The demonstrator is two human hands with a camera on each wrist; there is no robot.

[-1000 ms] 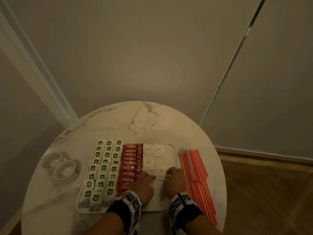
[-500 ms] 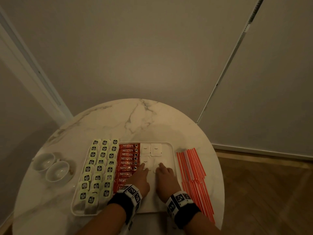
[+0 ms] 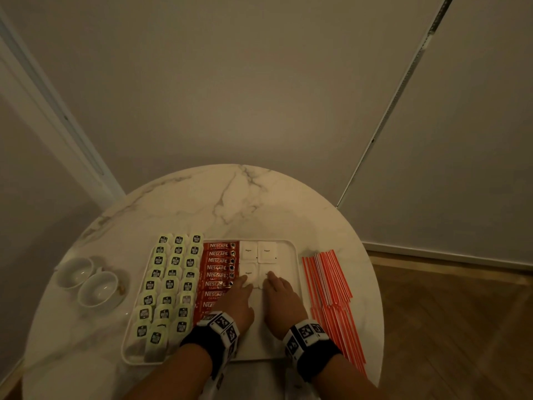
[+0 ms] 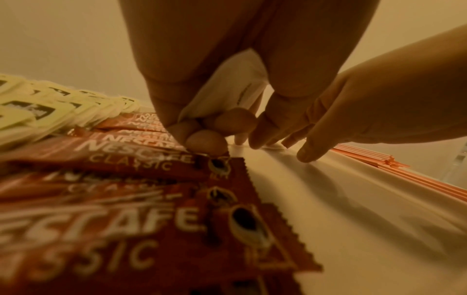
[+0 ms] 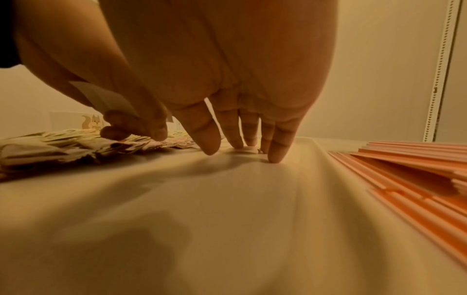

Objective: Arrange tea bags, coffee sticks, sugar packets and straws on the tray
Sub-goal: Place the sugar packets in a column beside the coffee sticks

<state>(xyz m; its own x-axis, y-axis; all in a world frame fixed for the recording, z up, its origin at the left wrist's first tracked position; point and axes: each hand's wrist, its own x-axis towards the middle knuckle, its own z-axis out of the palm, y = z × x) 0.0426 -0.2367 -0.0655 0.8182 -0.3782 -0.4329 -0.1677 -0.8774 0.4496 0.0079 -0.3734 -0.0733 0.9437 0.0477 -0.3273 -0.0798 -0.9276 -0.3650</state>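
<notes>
A white tray (image 3: 289, 256) holds rows of pale green tea bags (image 3: 170, 284) on its left and red coffee sticks (image 3: 217, 268) in the middle. Two white sugar packets (image 3: 258, 250) lie at the far right, with two more (image 3: 248, 272) just below them. My left hand (image 3: 239, 294) touches the left lower packet with a fingertip. In the left wrist view it grips spare white packets (image 4: 227, 87) in its curled fingers (image 4: 204, 142). My right hand (image 3: 278, 294) presses the right lower packet with straight fingers (image 5: 209, 137). Red-and-white straws (image 3: 331, 287) lie on the table right of the tray.
The tray sits on a round marble table (image 3: 230, 203) near its front edge. Two white cups (image 3: 86, 280) stand left of the tray. Bare tray floor (image 3: 259, 336) lies between my wrists. Walls close off the back, and wooden floor (image 3: 461, 327) shows to the right.
Both hands have slid away from me up the tray. The two packets under their fingertips now lie side by side just below the far pair.
</notes>
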